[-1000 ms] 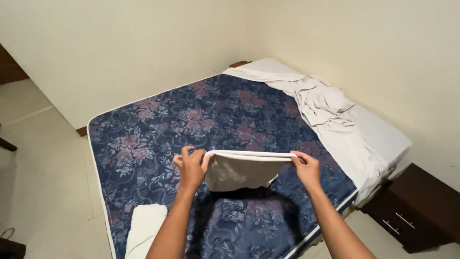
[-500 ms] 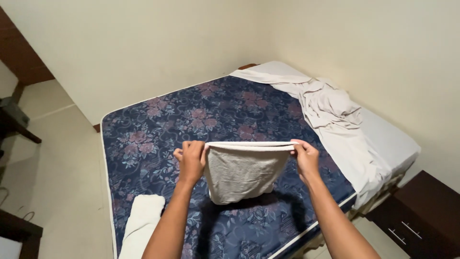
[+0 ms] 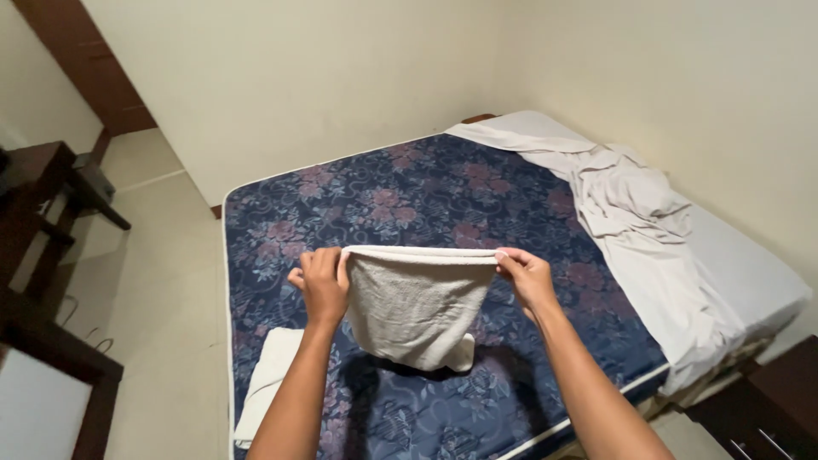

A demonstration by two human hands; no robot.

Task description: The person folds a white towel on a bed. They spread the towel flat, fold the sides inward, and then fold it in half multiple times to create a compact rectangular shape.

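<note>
A grey-white towel (image 3: 415,311) hangs in the air above the near part of the bed, stretched out by its folded top edge, so the rest drops in a loose, doubled pouch and casts a dark shadow on the mattress (image 3: 409,196) below. Held taut like this, the top edge runs straight from one hand to the other and the cloth falls evenly under its own weight.

The left hand (image 3: 321,285) pinches the left corner, its fingers (image 3: 328,264) curled shut over the fold with the thumb tucked behind. The right hand (image 3: 526,277) does the same at the other corner, fingers closed tight on the hem, wrist bent slightly inward. Both arms reach forward at about the same height, keeping the edge level.

Under the towel lies the bare mattress with its dark blue flowered cover. A second pale folded cloth (image 3: 273,375) rests on the near left edge of the bed, just beside the left forearm. Across the far right side a crumpled white sheet (image 3: 648,230) is pulled back in a heap. A dark wooden desk (image 3: 38,183) stands off to the left by the wall, well apart from the bed.
</note>
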